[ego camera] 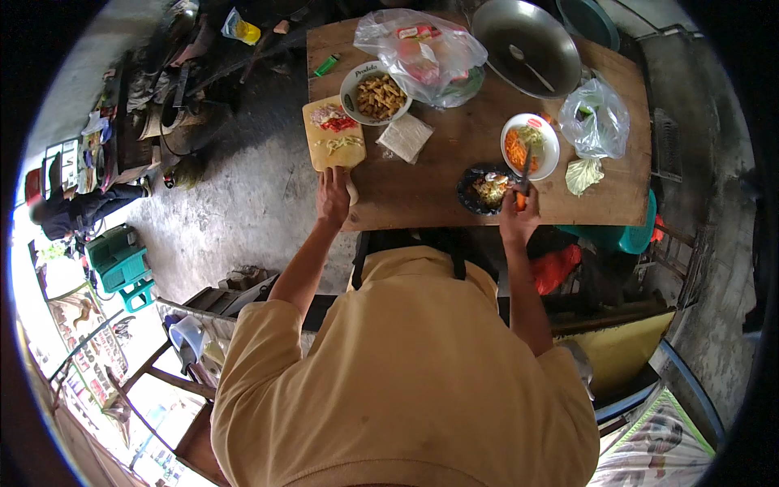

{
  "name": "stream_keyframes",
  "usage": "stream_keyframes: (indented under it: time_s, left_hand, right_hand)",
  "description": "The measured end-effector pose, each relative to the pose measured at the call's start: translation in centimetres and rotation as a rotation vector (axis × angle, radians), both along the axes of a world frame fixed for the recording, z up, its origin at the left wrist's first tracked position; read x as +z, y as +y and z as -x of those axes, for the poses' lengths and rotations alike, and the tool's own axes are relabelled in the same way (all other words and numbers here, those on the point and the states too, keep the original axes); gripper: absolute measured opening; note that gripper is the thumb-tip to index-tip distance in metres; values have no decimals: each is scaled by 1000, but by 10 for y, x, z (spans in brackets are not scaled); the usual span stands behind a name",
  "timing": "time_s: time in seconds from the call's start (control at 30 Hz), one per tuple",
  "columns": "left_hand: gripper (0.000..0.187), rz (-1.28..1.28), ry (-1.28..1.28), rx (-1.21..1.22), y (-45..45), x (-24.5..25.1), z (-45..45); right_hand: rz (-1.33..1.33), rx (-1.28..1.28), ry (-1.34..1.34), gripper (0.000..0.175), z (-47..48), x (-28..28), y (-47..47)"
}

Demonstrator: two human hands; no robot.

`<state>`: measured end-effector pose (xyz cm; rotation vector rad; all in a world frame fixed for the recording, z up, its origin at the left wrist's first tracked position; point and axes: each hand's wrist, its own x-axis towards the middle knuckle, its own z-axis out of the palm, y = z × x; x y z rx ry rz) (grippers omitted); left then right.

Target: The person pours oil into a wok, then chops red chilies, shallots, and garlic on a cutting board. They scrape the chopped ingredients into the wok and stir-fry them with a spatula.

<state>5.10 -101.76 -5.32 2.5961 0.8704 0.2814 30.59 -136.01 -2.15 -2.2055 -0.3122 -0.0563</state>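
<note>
My left hand [333, 196] is at the near end of a wooden cutting board [319, 159], fingers over its edge beside the handle. On the board lie chopped shallots [327, 114], sliced red chili [339, 125] and pale sliced pieces [339, 145]. In my right hand [520, 218] is a knife [527, 167] with an orange handle. Its blade reaches over a white bowl [553, 159] of shredded carrot [516, 149] and a pale green shredded vegetable [531, 135]. Just left of that hand sits a black plastic bag [467, 201] holding scraps.
A bowl [349, 94] of brown cut pieces stands behind the board, next to a wrapped white block [406, 137]. Farther back are a filled plastic bag [420, 58] and a wok [496, 36] with a spoon [532, 68]. Cabbage [584, 175] lies right, near another bag [599, 125].
</note>
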Motion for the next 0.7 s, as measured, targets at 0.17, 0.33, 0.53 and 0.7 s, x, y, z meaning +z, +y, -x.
stream_keyframes:
  time_s: [0.17, 0.33, 0.53, 0.7]
  left_hand:
    - [41, 38, 51, 16, 0, -3, 3]
    - [24, -57, -42, 16, 1, -13, 3]
    - [25, 36, -147, 70, -1, -16, -3]
    - [20, 299, -123, 432, -35, -11, -54]
  right_hand:
    - [215, -186, -93, 33, -17, -5, -71]
    - [239, -284, 129, 39, -16, -30, -107]
    - [176, -261, 45, 46, -18, -47, -114]
    - [47, -256, 159, 42, -23, -60, -104]
